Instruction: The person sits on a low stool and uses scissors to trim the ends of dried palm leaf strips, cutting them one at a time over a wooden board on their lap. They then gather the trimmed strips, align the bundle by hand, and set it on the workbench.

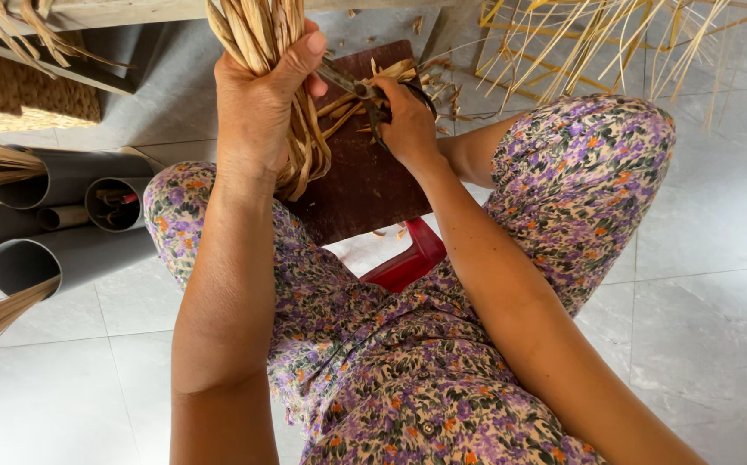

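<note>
Head view: my left hand [257, 108] grips a bundle of dried reeds [261, 34], my right hand [408, 125] works scissors [360, 90] at it.

Bundle runs near-to-far, upright in the left fist, fingers wrapped fully shut around it, above a dark wooden board [360, 185]. Right hand sits just right of the bundle, closed on the scissor handles; blades point left, crossing the reed axis, touching the strands. Cut scraps [429, 82] lie on the board's far edge.

The bundle of dried straw-coloured reed strands [291, 129] is pale tan. Beneath lies a dark reddish-brown wooden board [365, 185], above a bright red plastic stool [408, 263]. The floral dress [390, 370] shows purple, orange and green on cream. Grey plastic pipes [72, 254] lie on pale grey floor tiles [709, 284].
</note>
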`<state>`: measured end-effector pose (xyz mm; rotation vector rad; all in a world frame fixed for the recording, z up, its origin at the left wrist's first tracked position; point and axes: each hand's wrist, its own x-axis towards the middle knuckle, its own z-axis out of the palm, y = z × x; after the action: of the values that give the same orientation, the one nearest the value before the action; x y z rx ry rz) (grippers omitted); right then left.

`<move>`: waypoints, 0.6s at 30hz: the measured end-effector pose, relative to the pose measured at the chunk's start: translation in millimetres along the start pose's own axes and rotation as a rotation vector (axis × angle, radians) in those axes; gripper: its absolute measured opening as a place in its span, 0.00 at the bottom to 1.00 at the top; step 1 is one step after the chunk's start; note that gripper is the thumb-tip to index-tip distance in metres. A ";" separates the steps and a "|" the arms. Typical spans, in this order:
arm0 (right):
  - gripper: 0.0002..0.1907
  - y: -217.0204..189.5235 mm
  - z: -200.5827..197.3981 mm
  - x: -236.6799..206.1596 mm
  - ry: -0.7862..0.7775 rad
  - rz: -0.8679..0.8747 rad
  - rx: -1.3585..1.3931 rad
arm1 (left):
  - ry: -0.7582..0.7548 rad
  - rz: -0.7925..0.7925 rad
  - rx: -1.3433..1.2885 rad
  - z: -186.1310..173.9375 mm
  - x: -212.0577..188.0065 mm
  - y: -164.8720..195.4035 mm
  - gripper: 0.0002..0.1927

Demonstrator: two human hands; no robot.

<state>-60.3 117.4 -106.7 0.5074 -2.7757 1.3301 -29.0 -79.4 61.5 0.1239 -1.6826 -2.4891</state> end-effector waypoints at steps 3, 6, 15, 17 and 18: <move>0.28 -9.0 -2.4 -0.2 0.057 -0.029 0.000 | 0.005 -0.020 0.010 0.5 2.0 2.4 0.08; 0.25 -21.3 -7.3 -5.3 0.222 -0.069 0.124 | 0.006 -0.040 0.015 2.2 6.6 3.6 0.08; 0.22 -70.8 -40.2 -19.4 0.429 -0.250 0.286 | 0.063 -0.018 -0.012 -0.3 6.9 7.5 0.07; 0.22 -83.1 -44.6 -25.1 0.433 -0.174 0.343 | 0.052 -0.047 0.016 2.0 7.3 6.5 0.06; 0.22 -88.1 -47.8 -27.9 0.420 -0.232 0.351 | 0.029 -0.057 0.049 3.3 7.6 5.6 0.06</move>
<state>-13.3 110.2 -14.2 0.4735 -2.0962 1.6465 -36.7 -79.6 68.0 0.2143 -1.7527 -2.4745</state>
